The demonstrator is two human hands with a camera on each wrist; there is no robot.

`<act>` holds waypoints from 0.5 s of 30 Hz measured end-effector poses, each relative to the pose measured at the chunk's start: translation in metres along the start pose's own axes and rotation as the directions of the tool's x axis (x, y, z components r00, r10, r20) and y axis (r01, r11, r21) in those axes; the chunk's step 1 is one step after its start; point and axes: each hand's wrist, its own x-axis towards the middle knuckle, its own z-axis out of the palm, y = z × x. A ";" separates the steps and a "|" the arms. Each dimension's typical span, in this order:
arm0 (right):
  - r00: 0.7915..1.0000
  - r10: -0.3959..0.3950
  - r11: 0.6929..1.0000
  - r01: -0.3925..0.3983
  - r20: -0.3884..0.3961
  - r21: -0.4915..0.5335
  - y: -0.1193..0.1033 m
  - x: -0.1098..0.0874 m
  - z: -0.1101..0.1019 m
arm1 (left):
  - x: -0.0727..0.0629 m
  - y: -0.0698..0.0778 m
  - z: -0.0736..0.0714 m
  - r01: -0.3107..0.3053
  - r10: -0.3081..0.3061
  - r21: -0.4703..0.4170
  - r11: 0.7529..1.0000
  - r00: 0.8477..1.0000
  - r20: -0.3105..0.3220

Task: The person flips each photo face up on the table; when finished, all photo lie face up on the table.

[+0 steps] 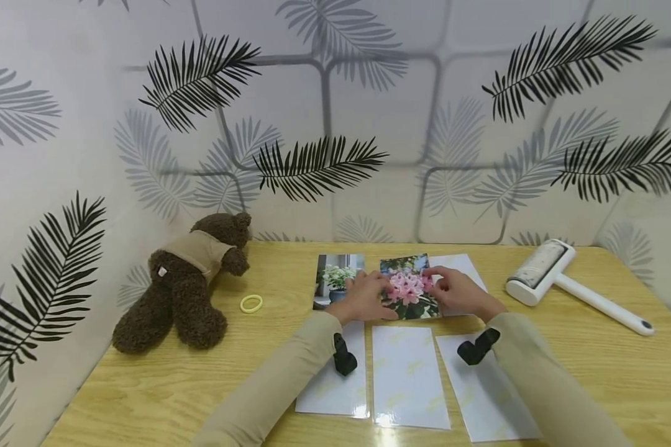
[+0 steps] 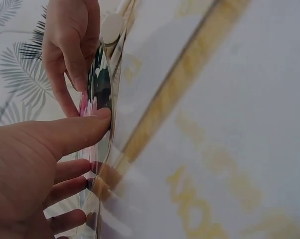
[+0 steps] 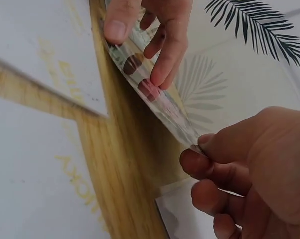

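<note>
A glossy photo card of pink flowers (image 1: 409,298) lies at the back middle of the table, tilted, with its right edge raised. My right hand (image 1: 460,290) pinches that edge between thumb and fingertips, as the right wrist view shows up close at the right hand (image 3: 259,164). Over the card's left part spreads my left hand (image 1: 362,297), fingers fairly straight. In the left wrist view the left thumb (image 2: 82,132) rests at the card's near edge, and the fingertips meet their reflections on its shiny face. Left of it lies a photo of a potted plant (image 1: 327,273), partly covered by the left hand.
Three white cards lie face down in front, including the middle one (image 1: 408,375); another white card (image 1: 464,267) is behind the right hand. A lint roller (image 1: 542,270) lies at right. A brown teddy bear (image 1: 192,279) and a yellow ring (image 1: 251,303) are at left.
</note>
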 end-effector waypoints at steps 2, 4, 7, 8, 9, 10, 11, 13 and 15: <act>1.000 0.007 1.000 -0.007 0.002 -0.023 -0.001 0.002 0.003 | -0.001 -0.003 -0.001 0.006 -0.006 0.042 0.999 1.000 0.000; 1.000 0.009 0.999 -0.009 -0.011 -0.045 -0.002 0.004 0.006 | -0.002 -0.006 -0.001 0.012 -0.011 0.065 0.998 1.000 -0.005; 0.998 0.014 0.997 -0.018 -0.056 -0.077 -0.005 0.008 0.010 | -0.002 -0.009 -0.003 0.004 -0.003 0.080 0.997 1.000 -0.013; 0.997 0.016 0.996 -0.022 -0.072 -0.087 -0.006 0.009 0.011 | -0.002 -0.010 -0.004 0.000 0.001 0.076 0.997 1.000 -0.015; 0.996 0.021 0.995 -0.030 -0.087 -0.097 -0.007 0.010 0.012 | -0.002 -0.011 -0.004 -0.003 0.004 0.075 0.997 1.000 -0.017; 0.995 0.024 0.994 -0.035 -0.098 -0.107 -0.008 0.011 0.013 | -0.003 -0.011 -0.005 -0.003 0.004 0.075 0.997 1.000 -0.016; 0.994 0.029 0.993 -0.041 -0.105 -0.113 -0.010 0.012 0.014 | -0.003 -0.012 -0.005 -0.003 0.004 0.074 0.997 1.000 -0.015; 0.993 0.033 0.991 -0.047 -0.110 -0.126 -0.011 0.015 0.016 | -0.004 -0.014 -0.006 0.001 0.000 0.070 0.998 1.000 -0.012; 0.993 0.038 0.990 -0.052 -0.110 -0.133 -0.012 0.017 0.018 | -0.006 -0.016 -0.007 0.006 -0.005 0.066 0.998 1.000 -0.008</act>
